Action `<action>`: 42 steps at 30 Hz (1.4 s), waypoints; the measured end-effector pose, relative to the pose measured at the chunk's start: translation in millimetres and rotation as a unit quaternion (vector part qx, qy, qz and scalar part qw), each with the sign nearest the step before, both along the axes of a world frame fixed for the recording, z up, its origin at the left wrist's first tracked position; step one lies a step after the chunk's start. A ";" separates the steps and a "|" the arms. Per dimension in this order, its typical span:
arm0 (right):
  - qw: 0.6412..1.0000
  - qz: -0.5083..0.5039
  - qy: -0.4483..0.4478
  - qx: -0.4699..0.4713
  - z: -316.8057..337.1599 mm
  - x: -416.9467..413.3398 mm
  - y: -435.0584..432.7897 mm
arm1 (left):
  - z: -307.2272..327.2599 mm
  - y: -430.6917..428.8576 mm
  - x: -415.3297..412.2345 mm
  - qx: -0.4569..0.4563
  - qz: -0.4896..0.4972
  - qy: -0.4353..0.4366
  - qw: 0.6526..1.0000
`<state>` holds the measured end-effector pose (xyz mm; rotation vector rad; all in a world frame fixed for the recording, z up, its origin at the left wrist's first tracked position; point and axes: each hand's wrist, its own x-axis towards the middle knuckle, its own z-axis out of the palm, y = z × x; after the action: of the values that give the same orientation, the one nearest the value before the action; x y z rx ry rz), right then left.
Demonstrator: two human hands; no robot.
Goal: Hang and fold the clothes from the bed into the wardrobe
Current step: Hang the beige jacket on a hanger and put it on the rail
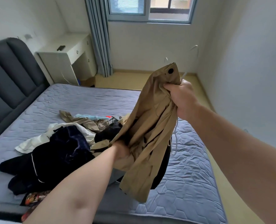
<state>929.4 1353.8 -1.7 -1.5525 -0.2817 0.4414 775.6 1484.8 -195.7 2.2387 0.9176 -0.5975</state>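
Left hand (121, 151) and right hand (181, 98) (with hanger (176, 141)) clench fingers (169, 86) round khaki garment (150, 125).

Home bedroom: bed (79, 101), curtained window (150, 10).

The bed (79, 101), its quilted mattress grey-blue, stood against a dark padded headboard (9, 75). Clothes (72, 143) lay heaped on it: a navy garment (53, 159) with white piping, a white garment (33, 143) beneath, a tan cloth (84, 120) and a blue cloth (90, 116) behind, a printed cloth (33, 198) at the near edge.
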 end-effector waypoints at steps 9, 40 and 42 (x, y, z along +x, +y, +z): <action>0.992 -0.101 -0.013 -0.071 -6.1 22.8 -42.7 | -21.5 37.3 -0.9 0.124 0.065 -0.092 0.986; 0.917 0.132 -0.251 -0.281 -82.6 1.3 -15.3 | 138.5 40.1 24.4 0.301 -0.263 -0.369 0.839; 0.900 0.211 -0.214 -0.316 -92.5 -3.7 -2.8 | 141.5 35.3 20.1 0.287 -0.261 -0.406 0.828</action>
<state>925.8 1350.9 -94.2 -2.2385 -0.8981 0.5559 795.8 1520.1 -54.2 2.8911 0.0079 0.5140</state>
